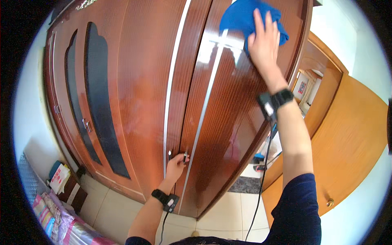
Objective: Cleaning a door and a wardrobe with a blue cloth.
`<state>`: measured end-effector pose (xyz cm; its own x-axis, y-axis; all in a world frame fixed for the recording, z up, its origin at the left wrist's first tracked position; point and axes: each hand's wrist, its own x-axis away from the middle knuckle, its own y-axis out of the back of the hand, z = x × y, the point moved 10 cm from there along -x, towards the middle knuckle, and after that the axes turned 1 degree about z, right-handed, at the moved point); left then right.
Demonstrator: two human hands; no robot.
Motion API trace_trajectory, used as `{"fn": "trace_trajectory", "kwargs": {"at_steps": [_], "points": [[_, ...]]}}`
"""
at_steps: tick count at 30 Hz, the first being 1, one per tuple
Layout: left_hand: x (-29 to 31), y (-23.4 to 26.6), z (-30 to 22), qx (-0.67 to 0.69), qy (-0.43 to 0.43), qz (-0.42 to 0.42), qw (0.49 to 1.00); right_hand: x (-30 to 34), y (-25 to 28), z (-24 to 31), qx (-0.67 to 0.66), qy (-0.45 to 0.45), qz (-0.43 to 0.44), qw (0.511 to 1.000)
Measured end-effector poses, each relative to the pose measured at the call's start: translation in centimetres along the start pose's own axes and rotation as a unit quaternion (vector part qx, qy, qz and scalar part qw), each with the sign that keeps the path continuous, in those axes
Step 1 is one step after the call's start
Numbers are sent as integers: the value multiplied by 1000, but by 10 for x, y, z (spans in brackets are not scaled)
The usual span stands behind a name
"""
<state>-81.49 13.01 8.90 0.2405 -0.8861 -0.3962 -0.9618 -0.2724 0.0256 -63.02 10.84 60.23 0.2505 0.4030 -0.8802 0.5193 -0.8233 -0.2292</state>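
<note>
High on the brown wardrobe door (pixel 216 118), my right hand (pixel 264 43) holds a blue cloth (pixel 241 18) against the glossy surface. Its fingers stretch over the cloth, which bunches up around them. Lower down, my left hand (pixel 175 168) is closed around a small door handle (pixel 185 157) of the same door. A matching handle (pixel 170 154) sits just to its left on the neighbouring door. The door under my hands stands at an angle to the rest of the wardrobe, with a silver strip (pixel 206 110) running down it.
More wardrobe doors with dark panels (pixel 102 94) extend left. At right, a wooden room door (pixel 330 151) stands open beside a doorway. Black cables (pixel 259 192) hang from my wrist straps. A bed with patterned bedding (pixel 69 226) is at lower left, near a small cabinet (pixel 73 194).
</note>
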Motion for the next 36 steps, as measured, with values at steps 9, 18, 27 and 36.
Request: {"fn": "trace_trajectory", "kwargs": {"at_steps": [9, 18, 27, 36], "points": [[-1, 20, -4, -59, -18, -19, 998, 104, -17, 160, -172, 129, 301, 929], [-11, 3, 0, -12, -39, -9, 999, -21, -37, 70, -77, 125, 100, 984], [4, 19, 3, -11, -37, -26, 999, -63, -17, -23, 8, -20, 95, 995], [-6, 13, -4, -5, -20, -2, 1000, 73, 21, -23, 115, -12, 62, 991]]}}
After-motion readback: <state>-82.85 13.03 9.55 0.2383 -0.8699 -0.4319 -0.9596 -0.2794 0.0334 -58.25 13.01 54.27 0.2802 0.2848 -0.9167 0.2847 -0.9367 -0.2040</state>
